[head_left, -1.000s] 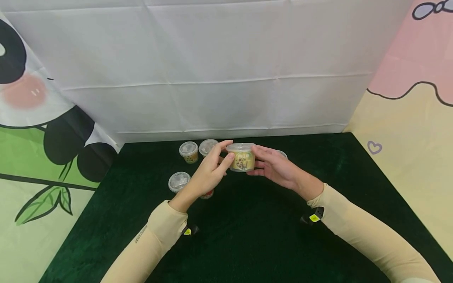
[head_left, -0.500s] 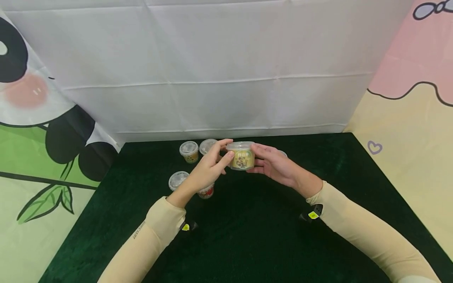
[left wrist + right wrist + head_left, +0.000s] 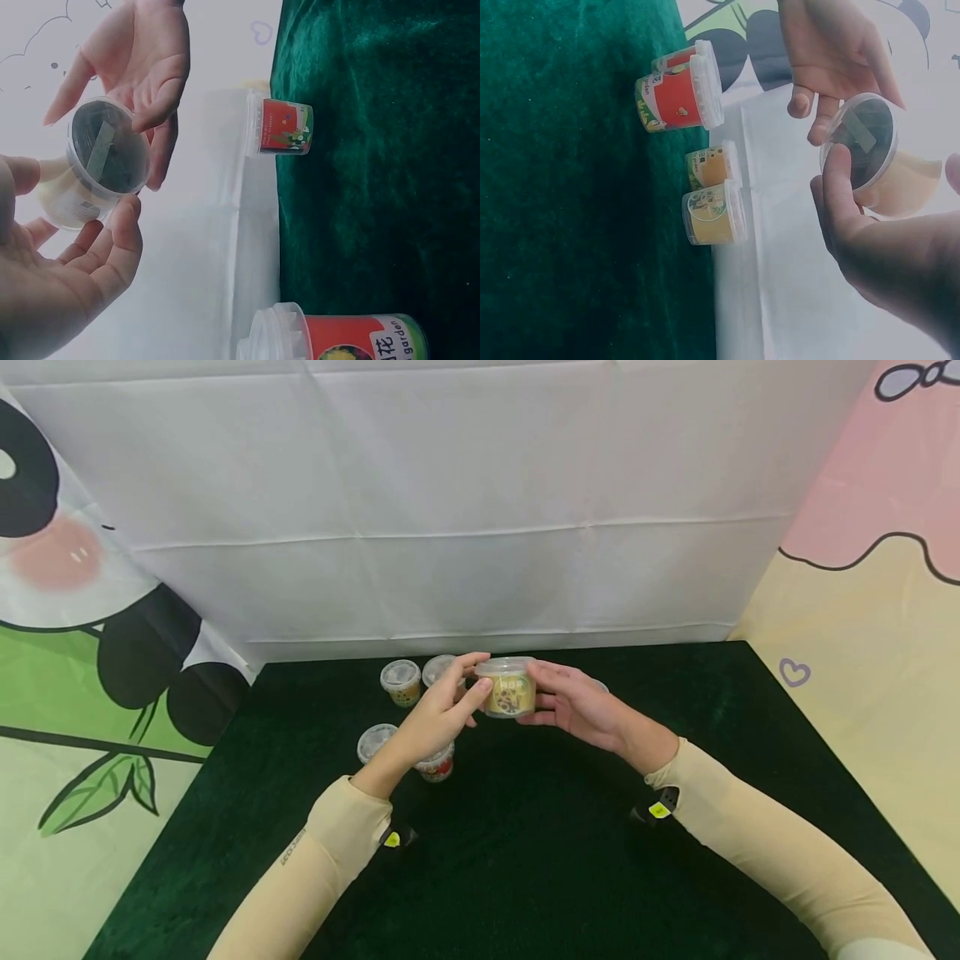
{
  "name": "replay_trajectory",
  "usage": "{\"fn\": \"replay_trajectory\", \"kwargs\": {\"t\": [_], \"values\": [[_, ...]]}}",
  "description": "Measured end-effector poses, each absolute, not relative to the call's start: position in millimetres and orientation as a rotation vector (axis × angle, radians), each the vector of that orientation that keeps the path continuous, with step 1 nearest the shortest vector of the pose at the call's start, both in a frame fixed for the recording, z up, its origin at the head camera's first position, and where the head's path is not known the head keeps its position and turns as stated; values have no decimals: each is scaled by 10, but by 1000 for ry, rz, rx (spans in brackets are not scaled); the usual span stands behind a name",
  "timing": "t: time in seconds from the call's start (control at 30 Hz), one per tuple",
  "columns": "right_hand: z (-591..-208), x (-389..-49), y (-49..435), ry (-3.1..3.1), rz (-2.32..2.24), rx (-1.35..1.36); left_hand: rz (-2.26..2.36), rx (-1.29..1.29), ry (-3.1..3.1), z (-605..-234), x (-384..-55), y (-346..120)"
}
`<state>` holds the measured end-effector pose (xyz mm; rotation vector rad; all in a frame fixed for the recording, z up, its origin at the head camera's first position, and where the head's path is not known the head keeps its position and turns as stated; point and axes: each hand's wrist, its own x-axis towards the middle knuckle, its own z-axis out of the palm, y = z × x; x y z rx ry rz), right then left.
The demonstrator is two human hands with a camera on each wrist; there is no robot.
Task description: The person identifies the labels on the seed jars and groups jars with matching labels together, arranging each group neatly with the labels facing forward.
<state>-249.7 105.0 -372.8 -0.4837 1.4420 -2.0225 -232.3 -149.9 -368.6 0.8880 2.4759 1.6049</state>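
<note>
Both hands hold up a small clear plastic tub [image 3: 507, 689] with a transparent lid and a yellow label, well above the dark green tablecloth. The left hand [image 3: 438, 714] grips its left side, thumb on the front and index finger up by the lid. On the opposite side the right hand [image 3: 581, 706] grips it, thumb near the lid rim and other fingers toward the back and base. From the left wrist view, the tub's round face [image 3: 112, 146] looks dark, with a pale strip across it. Fingers hide parts of the label's sides.
Left of the hands stand lidded tubs: yellow-labelled ones [image 3: 716, 214] at the back and red-labelled ones [image 3: 679, 97] nearer. Another red-labelled tub [image 3: 287, 126] sits behind the right hand. A white cloth backdrop [image 3: 465, 585] rises behind the green tablecloth [image 3: 525, 860].
The held tub and both hands have shifted slightly up and to the left. The grip looks the same, and the tubs on the table have not moved.
</note>
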Motion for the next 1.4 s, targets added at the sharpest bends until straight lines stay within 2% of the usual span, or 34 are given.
{"fn": "replay_trajectory", "kwargs": {"t": [0.57,0.97,1.4], "values": [[-3706,-2604,1019,1523,-1961,-488,1507,870,2534,-3647,-2435,-1555],[-3767,-2923,852,1695,-1881,-341,1202,897,2645,-3558,-2802,-1652],[-4056,-3268,688,1703,-1907,-158,811,791,2763,-3705,-3204,-1592]]}}
